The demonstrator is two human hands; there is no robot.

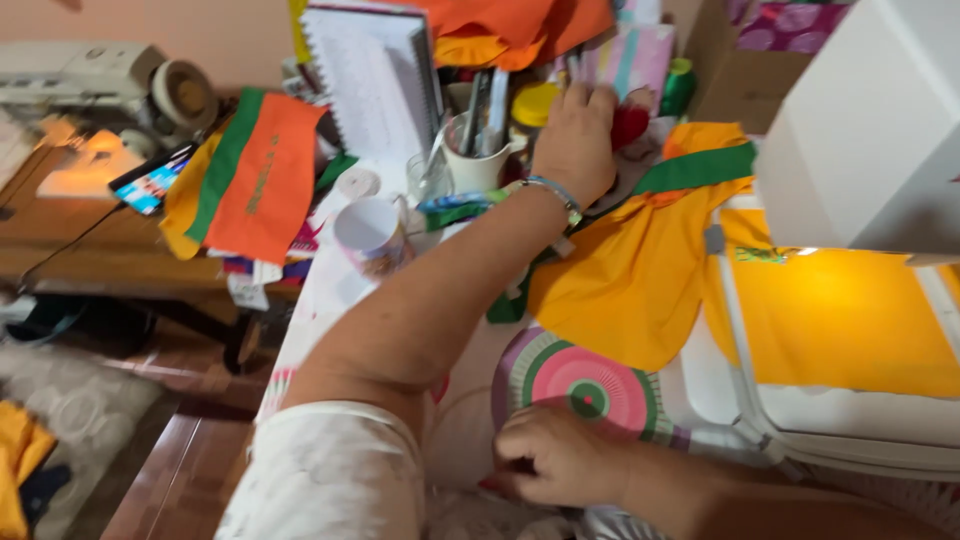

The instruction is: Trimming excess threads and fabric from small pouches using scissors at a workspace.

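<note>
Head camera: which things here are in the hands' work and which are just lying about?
In hand:
left hand reaching at the red item
right hand on the round patterned disc
yellow fabric under the white machine

Lying about:
spiral notebook
phone
tipped cup
orange-green banner

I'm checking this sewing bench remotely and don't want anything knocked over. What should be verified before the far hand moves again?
1. Left hand visible: ok, reaching among the clutter at the back.
2. What it grips: cannot tell, fingers hidden.
3. White cup of tools beside that wrist: ok, upright.
4. Tipped mug near the forearm: not ok, lying over.
5. Right hand resting by the round patterned piece: ok.
</note>
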